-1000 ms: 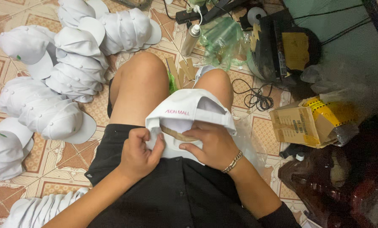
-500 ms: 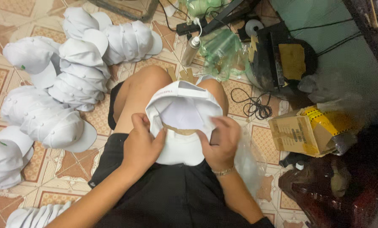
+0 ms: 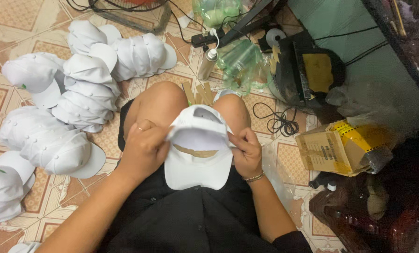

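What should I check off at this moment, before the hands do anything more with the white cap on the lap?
1. Left hand grips the white cap at its left edge: ok.
2. Right hand grips the cap's right edge: ok.
3. Cap rests on the lap, brim toward the person, its inside open to the camera: ok.
4. Brown card insert seated inside the cap: cannot tell, only a strip of it shows.
5. Stacked white caps lie on the tiled floor to the left, apart from the hands: ok.
6. Black cable on the floor beside the right knee, apart from the cap: ok.
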